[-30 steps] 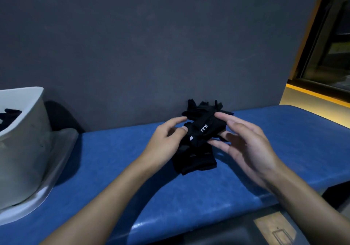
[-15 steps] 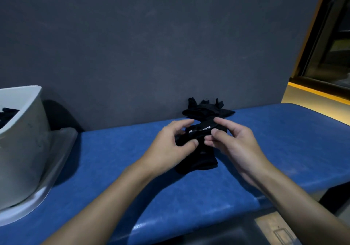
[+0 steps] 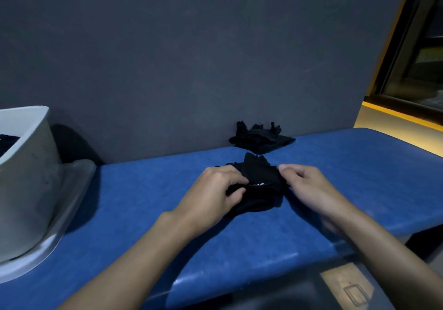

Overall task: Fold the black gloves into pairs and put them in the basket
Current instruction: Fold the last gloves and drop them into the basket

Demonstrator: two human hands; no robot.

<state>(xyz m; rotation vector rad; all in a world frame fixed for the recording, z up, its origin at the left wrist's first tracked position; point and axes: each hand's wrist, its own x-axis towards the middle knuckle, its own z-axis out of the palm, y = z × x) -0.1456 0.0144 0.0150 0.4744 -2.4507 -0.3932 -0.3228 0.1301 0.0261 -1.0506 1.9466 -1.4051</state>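
Observation:
A bundle of black gloves (image 3: 257, 182) lies on the blue bench (image 3: 143, 214), with a small white label showing on its top fold. My left hand (image 3: 213, 194) pinches its left side and my right hand (image 3: 309, 190) pinches its right side. Behind it, against the wall, sits a separate pile of black gloves (image 3: 260, 138). The white basket (image 3: 26, 166) stands at the far left with dark gloves inside it.
The basket stands on a grey tray (image 3: 72, 197) at the bench's left end. A dark grey wall (image 3: 191, 58) runs directly behind the bench. The bench's front edge drops to the floor (image 3: 347, 288). A yellow-framed doorway (image 3: 407, 82) is at the right.
The gloves I hold have come down from in front of the back pile onto the bench, nearer to me. Both hands went from loose fingers to pinching the bundle's sides.

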